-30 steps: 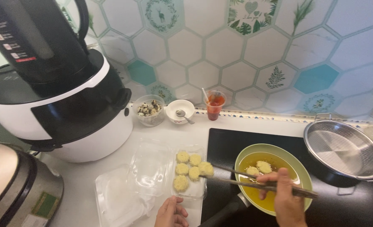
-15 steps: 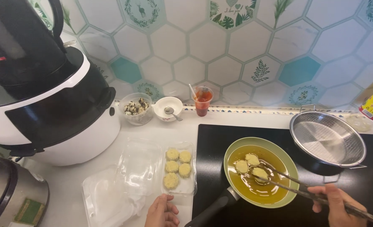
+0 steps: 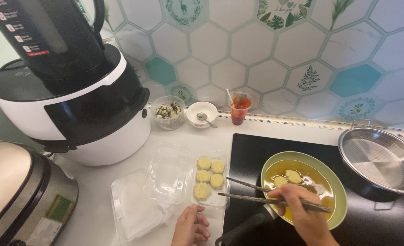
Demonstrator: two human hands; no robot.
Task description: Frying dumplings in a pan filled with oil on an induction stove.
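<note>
The right hand [image 3: 304, 214] has its fingers closed around a pair of chopsticks [image 3: 256, 193], tips pointing left toward the clear plastic tray [image 3: 211, 177]. The left hand [image 3: 191, 226] rests loosely curled on the tabletop [image 3: 252, 127], holding nothing, just below that tray. Five pale patties [image 3: 202, 191] lie there; two more sit in oil in the green pan [image 3: 304, 187]. They look soft, light and crumbly, best pinched gently across the edges.
</note>
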